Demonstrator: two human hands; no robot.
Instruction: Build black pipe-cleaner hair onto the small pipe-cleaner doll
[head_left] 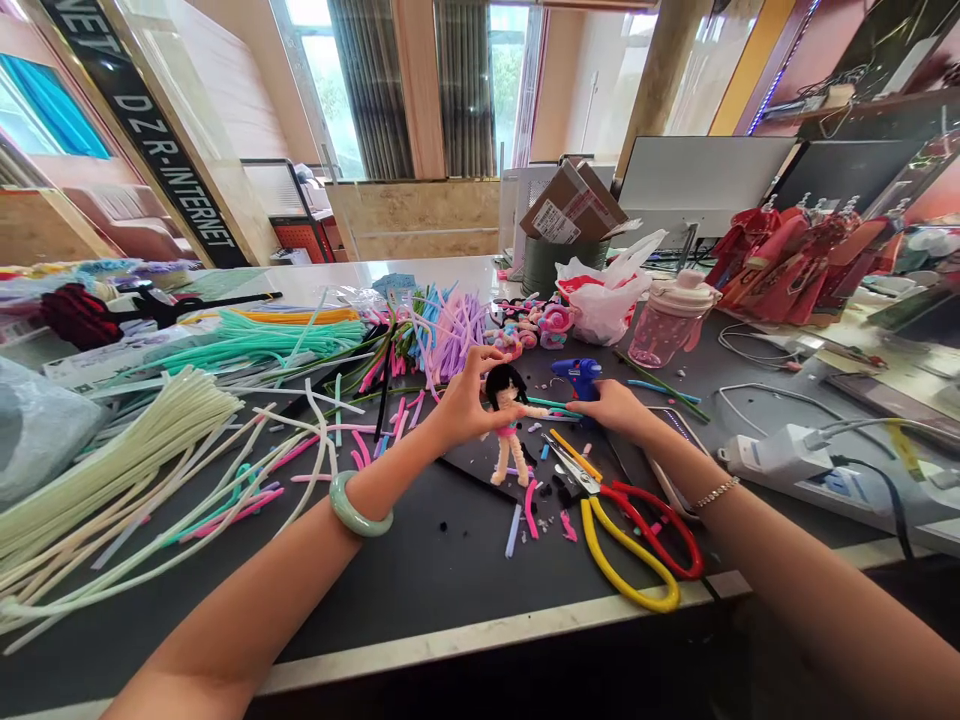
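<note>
A small pipe-cleaner doll (508, 440) with black hair, a pink outfit and pale limbs is upright over the dark table mat. My left hand (480, 398) is closed on it, thumb at its body and fingers by its head. To the right, my right hand (611, 408) is wrapped round the handle of a blue glue gun (577, 375). The gun's nozzle points left, near the doll's head. Yellow-handled scissors (626, 565) and red-handled pliers or cutters (660, 530) lie below my right hand. Bits of pipe cleaner (532, 508) are scattered beneath the doll.
Bundles of cream pipe cleaners (127, 460) and teal ones (270, 340) cover the left side. Behind are lilac stems (461, 325) and a white plastic bag (604, 305). A pink cup (667, 320) and a white power strip (825, 485) stand to the right.
</note>
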